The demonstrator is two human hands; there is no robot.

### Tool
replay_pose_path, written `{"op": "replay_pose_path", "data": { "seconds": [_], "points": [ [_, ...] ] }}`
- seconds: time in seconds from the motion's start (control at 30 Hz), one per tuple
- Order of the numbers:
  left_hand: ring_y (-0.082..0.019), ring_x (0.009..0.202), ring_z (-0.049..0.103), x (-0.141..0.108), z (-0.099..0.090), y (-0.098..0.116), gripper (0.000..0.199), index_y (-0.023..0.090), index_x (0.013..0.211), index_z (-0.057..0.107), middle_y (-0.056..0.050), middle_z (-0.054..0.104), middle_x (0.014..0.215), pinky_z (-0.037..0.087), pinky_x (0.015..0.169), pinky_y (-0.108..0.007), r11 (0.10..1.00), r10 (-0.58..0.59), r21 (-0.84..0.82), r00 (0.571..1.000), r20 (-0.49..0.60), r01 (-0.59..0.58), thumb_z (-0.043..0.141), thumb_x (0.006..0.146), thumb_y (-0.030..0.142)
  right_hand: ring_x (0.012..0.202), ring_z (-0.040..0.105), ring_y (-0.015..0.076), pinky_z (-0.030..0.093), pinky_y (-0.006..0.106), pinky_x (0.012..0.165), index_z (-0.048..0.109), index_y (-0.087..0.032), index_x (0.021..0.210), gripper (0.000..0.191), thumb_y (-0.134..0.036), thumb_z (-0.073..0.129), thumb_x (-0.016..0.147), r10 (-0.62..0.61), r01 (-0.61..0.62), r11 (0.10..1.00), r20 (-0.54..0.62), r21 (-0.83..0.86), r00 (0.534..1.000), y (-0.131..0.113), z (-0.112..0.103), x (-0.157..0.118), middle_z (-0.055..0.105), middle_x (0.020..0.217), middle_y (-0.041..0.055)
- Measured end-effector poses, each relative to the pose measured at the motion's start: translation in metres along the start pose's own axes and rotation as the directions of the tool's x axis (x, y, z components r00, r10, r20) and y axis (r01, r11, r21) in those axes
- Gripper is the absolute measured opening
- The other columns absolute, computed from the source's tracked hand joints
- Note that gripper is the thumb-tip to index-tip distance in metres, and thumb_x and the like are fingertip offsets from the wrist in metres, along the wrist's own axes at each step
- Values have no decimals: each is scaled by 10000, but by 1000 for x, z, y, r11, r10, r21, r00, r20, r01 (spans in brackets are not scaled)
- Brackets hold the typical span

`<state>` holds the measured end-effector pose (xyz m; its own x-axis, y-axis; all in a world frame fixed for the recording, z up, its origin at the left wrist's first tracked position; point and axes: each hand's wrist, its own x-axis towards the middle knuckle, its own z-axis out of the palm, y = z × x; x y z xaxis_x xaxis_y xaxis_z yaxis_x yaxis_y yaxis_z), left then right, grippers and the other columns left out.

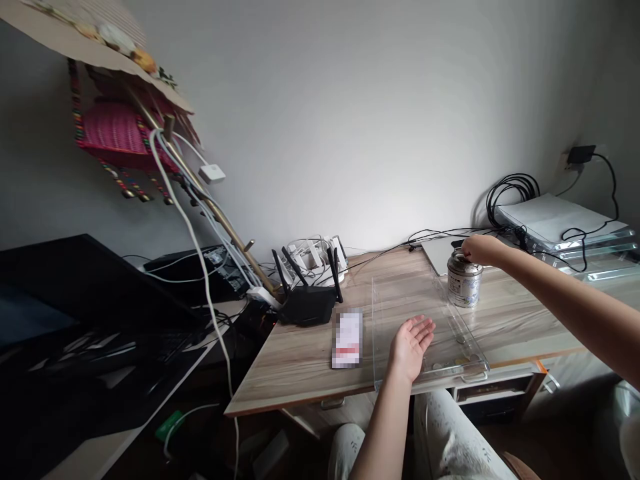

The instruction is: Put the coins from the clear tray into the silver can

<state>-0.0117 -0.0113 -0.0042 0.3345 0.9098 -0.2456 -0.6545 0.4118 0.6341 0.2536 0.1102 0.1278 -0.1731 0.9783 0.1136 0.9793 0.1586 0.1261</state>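
A metal can [464, 283] with a worn label stands upright on the wooden desk [300, 373]. My right hand [480, 251] is at the top of the can, its fingers bent down at the opening; whatever they hold is hidden. My left hand [413, 345], palm up with the fingers stretched out, holds nothing and is over a clear plastic tray [400, 300]. Some small round pieces [460, 361] lie near the tray's front right corner. Left of the tray is a blurred white and red packet or phone-shaped item [347, 339].
A black router [307, 303] and a bundle of white cables [313, 257] stand at the desk's back left. Clear stacked trays [590, 243] and coiled black cable [513, 190] are at the right. A laptop [85, 287] sits at the left.
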Motion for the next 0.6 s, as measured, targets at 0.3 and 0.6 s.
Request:
{"op": "replay_pose_path", "data": {
  "seconds": [0.3, 0.6],
  "points": [
    [-214, 993, 579, -1, 3, 1, 270, 111, 970, 575, -144, 599, 1082, 425, 868, -321, 1000, 4, 30, 1000, -26, -3, 479, 800, 298, 630, 562, 163, 373, 251, 564, 694, -188, 721, 162, -253, 566, 645, -39, 43, 995, -50, 89, 998, 5, 1, 7, 652, 706, 68],
    [-203, 968, 584, -3, 4, 1, 265, 113, 982, 584, -139, 602, 1078, 443, 832, -309, 998, 13, 60, 999, -38, -10, 503, 782, 266, 619, 558, 165, 365, 249, 558, 688, -167, 702, 161, -203, 552, 624, -32, 34, 995, -22, 91, 999, -1, 7, 12, 650, 698, 73]
  ]
}}
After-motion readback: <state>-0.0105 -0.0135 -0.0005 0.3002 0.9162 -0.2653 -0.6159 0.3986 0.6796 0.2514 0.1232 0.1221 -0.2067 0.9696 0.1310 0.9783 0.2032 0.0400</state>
